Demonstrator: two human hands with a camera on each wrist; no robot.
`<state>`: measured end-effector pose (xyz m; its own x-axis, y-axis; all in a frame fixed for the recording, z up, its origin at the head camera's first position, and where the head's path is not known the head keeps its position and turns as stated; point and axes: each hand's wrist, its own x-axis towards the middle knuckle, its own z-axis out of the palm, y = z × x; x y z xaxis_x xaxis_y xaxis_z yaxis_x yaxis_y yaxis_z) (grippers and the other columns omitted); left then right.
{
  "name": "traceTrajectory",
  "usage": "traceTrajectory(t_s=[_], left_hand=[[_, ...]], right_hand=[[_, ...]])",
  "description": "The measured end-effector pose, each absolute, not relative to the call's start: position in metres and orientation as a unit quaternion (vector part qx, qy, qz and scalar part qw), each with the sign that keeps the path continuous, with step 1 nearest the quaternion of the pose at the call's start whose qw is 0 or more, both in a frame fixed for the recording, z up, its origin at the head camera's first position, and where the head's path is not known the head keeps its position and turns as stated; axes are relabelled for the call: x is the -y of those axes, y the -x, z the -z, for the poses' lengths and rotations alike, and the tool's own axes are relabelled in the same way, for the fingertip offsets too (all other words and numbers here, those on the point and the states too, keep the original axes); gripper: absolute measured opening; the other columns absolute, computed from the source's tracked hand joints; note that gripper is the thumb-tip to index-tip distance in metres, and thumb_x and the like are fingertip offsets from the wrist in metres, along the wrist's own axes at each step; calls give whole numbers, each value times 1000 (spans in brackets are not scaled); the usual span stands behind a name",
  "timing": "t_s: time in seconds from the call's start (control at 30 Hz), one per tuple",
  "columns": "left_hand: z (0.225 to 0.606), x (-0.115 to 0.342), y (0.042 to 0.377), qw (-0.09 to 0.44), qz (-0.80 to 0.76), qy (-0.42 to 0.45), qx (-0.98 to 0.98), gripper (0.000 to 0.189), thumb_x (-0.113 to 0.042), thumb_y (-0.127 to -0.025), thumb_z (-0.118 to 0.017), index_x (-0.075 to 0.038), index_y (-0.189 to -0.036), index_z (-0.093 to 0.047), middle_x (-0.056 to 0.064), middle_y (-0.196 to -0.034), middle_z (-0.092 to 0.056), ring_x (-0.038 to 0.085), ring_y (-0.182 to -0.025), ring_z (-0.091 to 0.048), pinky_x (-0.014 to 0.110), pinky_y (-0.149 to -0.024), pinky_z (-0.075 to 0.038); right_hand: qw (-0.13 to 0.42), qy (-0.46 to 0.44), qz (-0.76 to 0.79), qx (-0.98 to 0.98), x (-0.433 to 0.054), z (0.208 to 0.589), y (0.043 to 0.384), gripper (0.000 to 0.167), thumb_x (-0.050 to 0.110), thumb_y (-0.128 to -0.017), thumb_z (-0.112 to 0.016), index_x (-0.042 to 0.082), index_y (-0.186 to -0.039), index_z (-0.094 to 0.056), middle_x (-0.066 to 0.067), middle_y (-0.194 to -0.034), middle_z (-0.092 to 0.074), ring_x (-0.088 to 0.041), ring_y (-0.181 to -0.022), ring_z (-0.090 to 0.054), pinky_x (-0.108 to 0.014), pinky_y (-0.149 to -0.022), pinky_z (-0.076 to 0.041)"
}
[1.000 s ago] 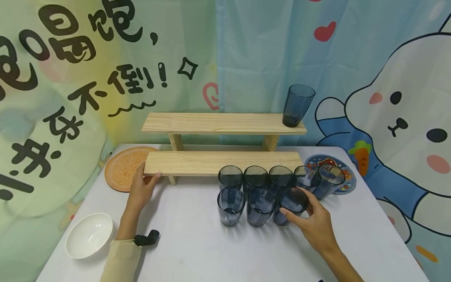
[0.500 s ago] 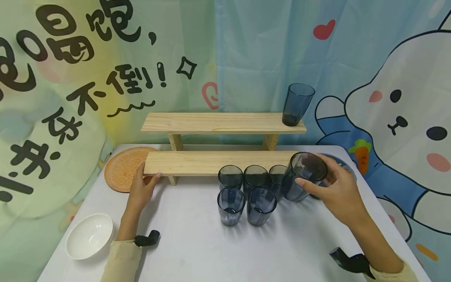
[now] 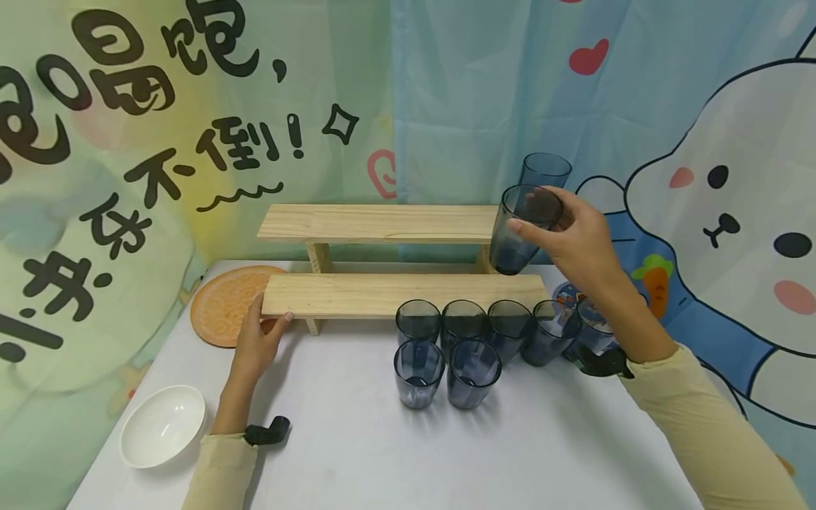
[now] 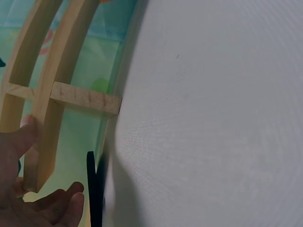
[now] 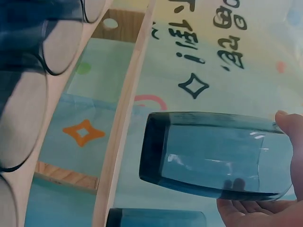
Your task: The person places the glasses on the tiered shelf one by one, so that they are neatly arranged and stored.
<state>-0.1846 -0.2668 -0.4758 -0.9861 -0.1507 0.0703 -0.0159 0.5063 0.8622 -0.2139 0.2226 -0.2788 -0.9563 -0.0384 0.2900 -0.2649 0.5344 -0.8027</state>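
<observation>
My right hand (image 3: pixel 576 237) grips a dark blue glass tumbler (image 3: pixel 513 244) near its rim, thumb in front and fingers behind. The tumbler is in the air, overlapping the right end of the upper board in the head view. Behind it, another tumbler (image 3: pixel 546 167) stands on the upper board, mostly hidden. In the right wrist view the held tumbler (image 5: pixel 213 153) lies across the frame, base to the left. My left hand (image 3: pixel 258 343) holds the left end of the lower board of a two-step wooden shelf (image 3: pixel 382 292); its thumb (image 4: pixel 28 130) lies against the board.
Several more tumblers (image 3: pixel 473 374) stand close together before the lower board's right half. A white bowl (image 3: pixel 162 426) sits at the left, an orange round mat (image 3: pixel 219 312) behind it. A patterned blue mat (image 3: pixel 564 292) is partly hidden behind the right arm. A printed curtain (image 3: pixel 459 92) hangs behind.
My right hand has lifted a tumbler from the front row, first toward the right, then up and back to the upper board. The left hand has stayed at the shelf end.
</observation>
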Motion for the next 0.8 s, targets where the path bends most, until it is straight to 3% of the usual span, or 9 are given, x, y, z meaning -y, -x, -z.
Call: traceTrajectory(t_s=[0.2, 0.33, 0.63, 0.8], left_hand=[[476, 268, 184, 74, 498, -40, 863, 80, -32, -110, -59, -2, -168, -13, 32, -157, -35, 49, -140, -50, 57, -114, -46], [475, 267, 184, 75, 498, -39, 863, 80, -33, -110, -59, -3, -168, -14, 32, -156, -36, 49, -139, -52, 57, -113, -47], [473, 266, 184, 71, 496, -48, 864, 80, -30, -110, -59, -2, -168, -13, 32, -158, -36, 48, -138, -53, 55, -112, -48], [474, 267, 185, 70, 492, -55, 866, 80, -29, -110, -59, -1, -168, -12, 32, -159, -35, 47, -138, -53, 54, -112, -47]], right_hand=[[131, -89, -496, 854, -203, 278, 256, 83, 52, -94, -78, 14, -160, -45, -13, -143, -59, -15, -116, -59, -32, -94, -52], [145, -84, -498, 851, -190, 280, 277, 82, 51, -94, -78, 10, -158, -46, -14, -144, -59, -17, -116, -58, -38, -101, -50], [181, -52, -496, 848, -169, 287, 303, 75, 52, -92, -79, 5, -146, -56, -14, -132, -59, -24, -116, -56, -44, -100, -48], [194, -41, -497, 845, -162, 289, 313, 68, 53, -93, -78, 4, -137, -60, -11, -125, -60, -20, -108, -55, -41, -94, -47]])
